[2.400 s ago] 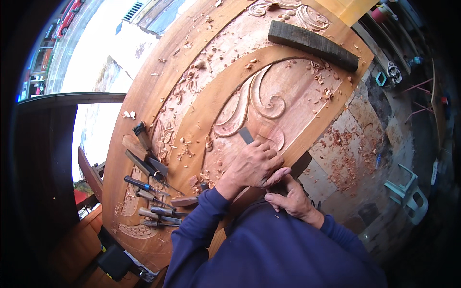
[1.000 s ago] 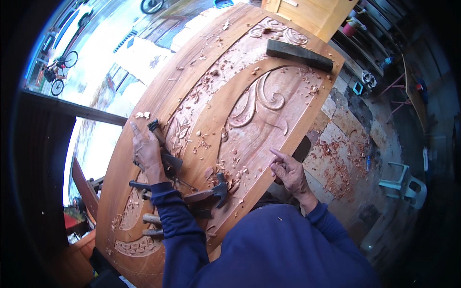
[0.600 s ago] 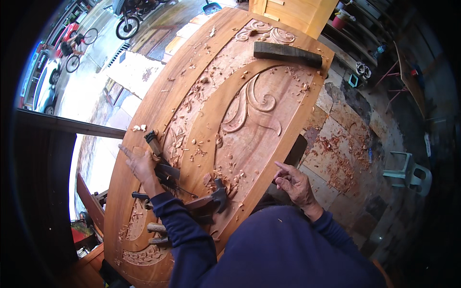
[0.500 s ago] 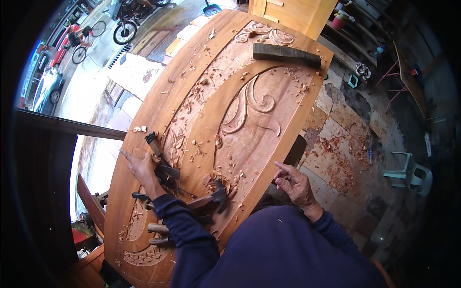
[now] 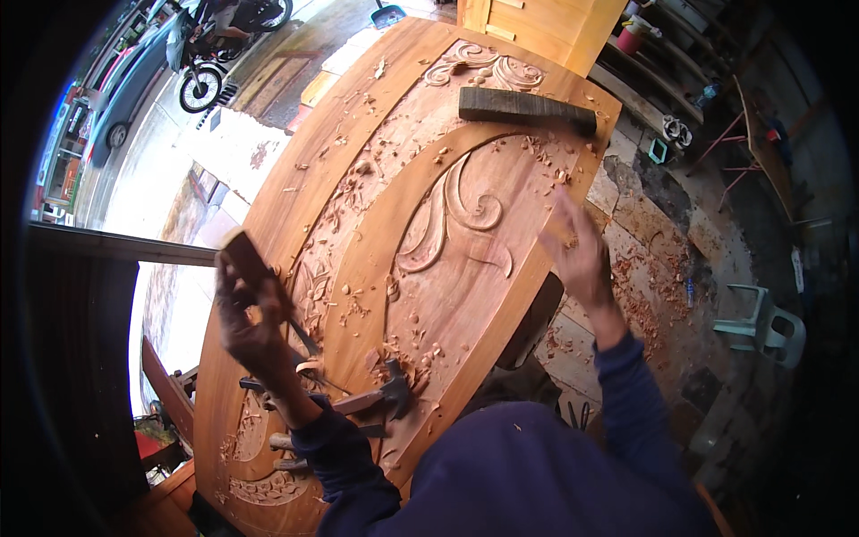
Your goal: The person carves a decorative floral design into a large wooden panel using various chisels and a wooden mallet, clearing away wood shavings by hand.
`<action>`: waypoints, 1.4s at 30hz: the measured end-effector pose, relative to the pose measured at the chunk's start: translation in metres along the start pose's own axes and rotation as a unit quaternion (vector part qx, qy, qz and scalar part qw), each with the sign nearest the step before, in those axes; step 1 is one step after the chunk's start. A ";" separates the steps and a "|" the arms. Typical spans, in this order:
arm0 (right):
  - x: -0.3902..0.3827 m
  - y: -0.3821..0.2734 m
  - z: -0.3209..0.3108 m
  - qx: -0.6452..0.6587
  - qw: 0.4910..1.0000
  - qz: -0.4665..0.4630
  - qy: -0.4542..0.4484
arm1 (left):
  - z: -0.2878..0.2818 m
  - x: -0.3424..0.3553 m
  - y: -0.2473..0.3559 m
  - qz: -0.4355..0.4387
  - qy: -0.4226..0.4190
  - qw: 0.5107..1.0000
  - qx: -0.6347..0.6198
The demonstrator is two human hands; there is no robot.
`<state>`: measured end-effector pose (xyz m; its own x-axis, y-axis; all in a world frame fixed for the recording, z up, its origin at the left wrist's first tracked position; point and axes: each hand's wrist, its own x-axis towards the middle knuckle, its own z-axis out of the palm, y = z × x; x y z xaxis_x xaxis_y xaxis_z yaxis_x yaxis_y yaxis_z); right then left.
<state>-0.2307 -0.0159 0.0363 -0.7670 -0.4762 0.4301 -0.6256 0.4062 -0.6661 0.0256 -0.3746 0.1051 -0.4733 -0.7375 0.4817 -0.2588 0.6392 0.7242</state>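
While the navy sleeves (image 5: pixel 351 458) angle up from the lower edge, we're looking along a big carved wooden panel (image 5: pixel 304 206), a patch of leaf carving (image 5: pixel 268 483) at its near end and worn tool handles (image 5: pixel 282 441) poking out beside the left sleeve. Just beyond lies a claw hammer (image 5: pixel 395 390), and on we go, shavings (image 5: pixel 362 167) scattered the whole way up, past a curling scroll carving (image 5: pixel 480 213) to a dark timber bar (image 5: pixel 528 109) laid across the far end. Right behind that, a yellow wooden panel (image 5: pixel 541 34)! Over on the right, the tiled floor (image 5: pixel 577 371) carries more shavings, with a pale green plastic stool (image 5: pixel 761 327) further across; out in the bright daylight, upper left, there's a motorcycle (image 5: pixel 201 88) and a car (image 5: pixel 134 89) beyond it.

Now the fingers: the left hand (image 5: pixel 250 327) has them bent and closed around a block of wood (image 5: pixel 246 257), raised over the panel's left edge and tilted, its lower end hard to make out. And the right hand (image 5: pixel 582 255), blurred, over the right edge, fingers loosely open and apparently gripping nothing, though whether they touch the wood I can't tell
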 end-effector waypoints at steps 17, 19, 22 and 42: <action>0.247 0.204 0.034 -0.303 0.939 -0.137 -0.090 | 0.154 -0.070 0.114 0.126 -0.287 0.943 -0.109; 0.251 0.211 0.032 -0.340 0.914 -0.214 -0.050 | 0.169 -0.057 0.120 0.150 -0.282 0.943 -0.098; 0.231 0.150 0.030 -0.209 0.954 -0.213 -0.011 | 0.180 -0.045 0.119 0.196 -0.293 0.932 -0.082; -0.020 -0.062 0.062 0.593 0.654 0.459 -0.098 | 0.270 -0.006 0.046 0.309 -0.519 0.760 -0.239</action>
<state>-0.1681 -0.0802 0.0307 -0.6354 -0.5951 -0.4921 0.7263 -0.2441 -0.6426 -0.2111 -0.2813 0.0023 -0.8537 0.3993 0.3343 0.5017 0.4585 0.7336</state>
